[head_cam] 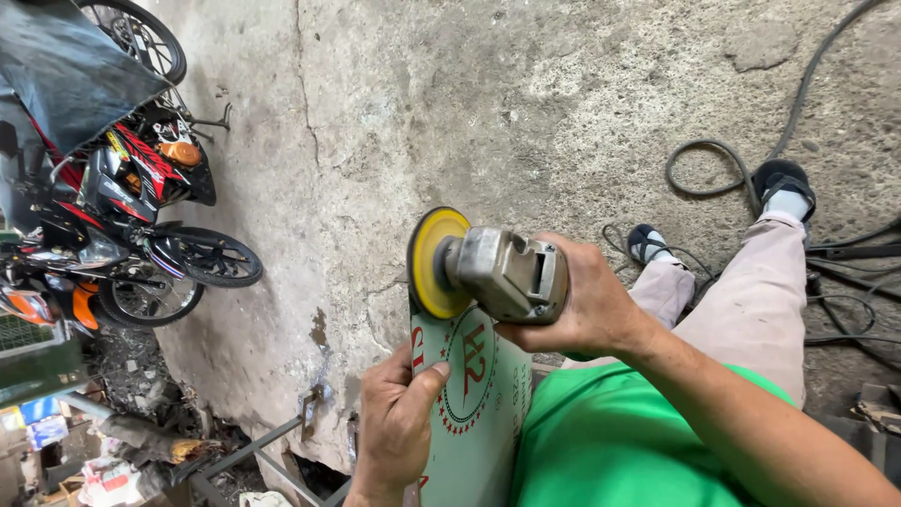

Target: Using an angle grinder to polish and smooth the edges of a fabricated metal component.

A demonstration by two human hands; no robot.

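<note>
The right hand [587,305] was wrapped around the grey body of an angle grinder [502,272], its yellow disc [432,261] facing left and sitting just above the top edge of a pale green sanding sheet [474,404] with a red and green round mark. The left hand [394,427] pinched that sheet at its left edge, thumb pressed on the face, fingers behind.

No container showed clearly; a green crate-like corner [28,361] at far left was too cut off to tell its contents.

Below lay a rough, cracked concrete floor [526,103], with black cables [713,169] looping near the person's sandalled feet [784,188]. Parked motorcycles [122,216] stood along the left, with litter and a metal frame [253,451] at the bottom left. The middle of the floor stood open.
</note>
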